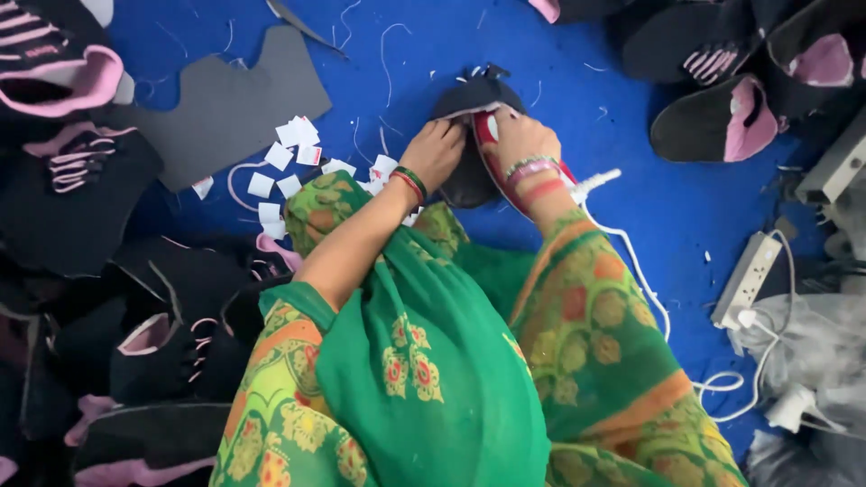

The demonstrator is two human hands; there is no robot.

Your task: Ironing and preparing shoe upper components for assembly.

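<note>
Bright and evenly lit from overhead, with saturated colour across the blue floor covering [631, 189]. Soft, short shadows only, close under the hands and beside the grey felt sheet [230, 108]. No hard glare; a mild sheen on the pale plastic at lower right [812, 352]. Deep blacks at left swallowing detail in the dark shoe uppers [72, 207]. Slightly smeared, compressed texture throughout, sharpest near centre. Softening and slight wide-angle stretch toward corners and edges.
</note>
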